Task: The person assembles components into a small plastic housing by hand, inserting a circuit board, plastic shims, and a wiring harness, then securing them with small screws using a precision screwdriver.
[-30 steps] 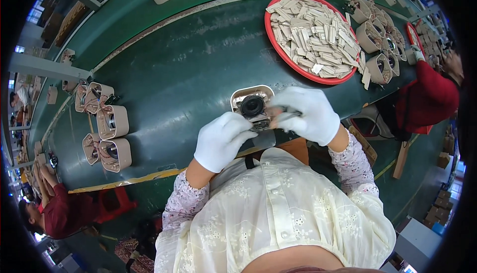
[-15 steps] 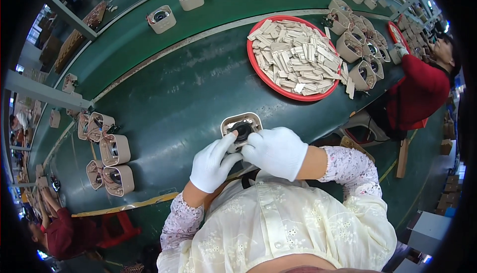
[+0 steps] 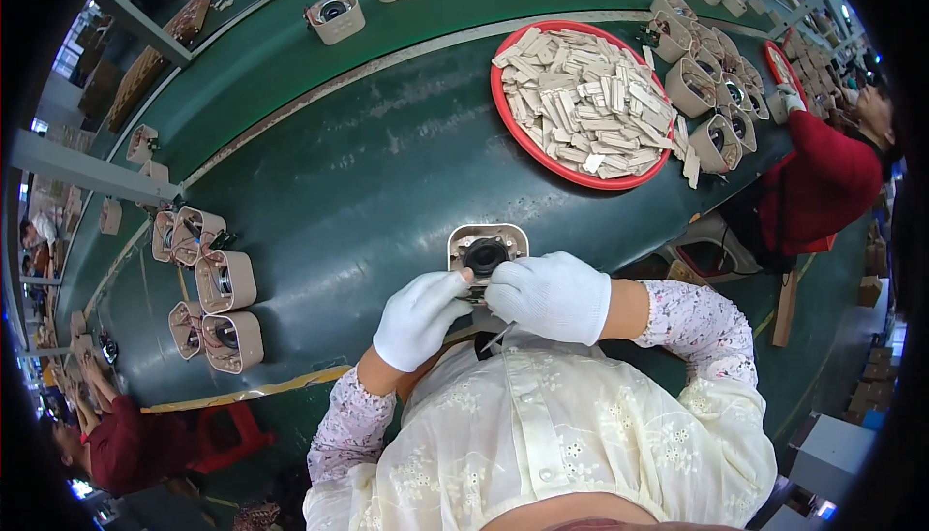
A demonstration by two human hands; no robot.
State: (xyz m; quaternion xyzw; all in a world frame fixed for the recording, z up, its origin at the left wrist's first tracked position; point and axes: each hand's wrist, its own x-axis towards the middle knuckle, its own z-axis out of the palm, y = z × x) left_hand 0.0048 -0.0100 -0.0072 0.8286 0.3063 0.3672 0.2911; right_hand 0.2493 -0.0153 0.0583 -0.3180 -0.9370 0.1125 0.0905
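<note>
One thin rod (image 3: 499,338) juts from the closed right hand (image 3: 549,297); left hand (image 3: 423,318) pinches the near-left side of the beige housing (image 3: 465,238) on the green bench (image 3: 358,231). Likely light and stiff, best held by its outer walls, black speaker (image 3: 486,256) probably delicate. Opening and speaker face up; long axis seems front-to-back, near end hidden.

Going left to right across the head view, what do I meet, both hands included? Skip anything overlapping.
Left cluster of beige housings → white-gloved left hand → white-gloved right hand → right cluster of beige housings → co-worker in red.
</note>
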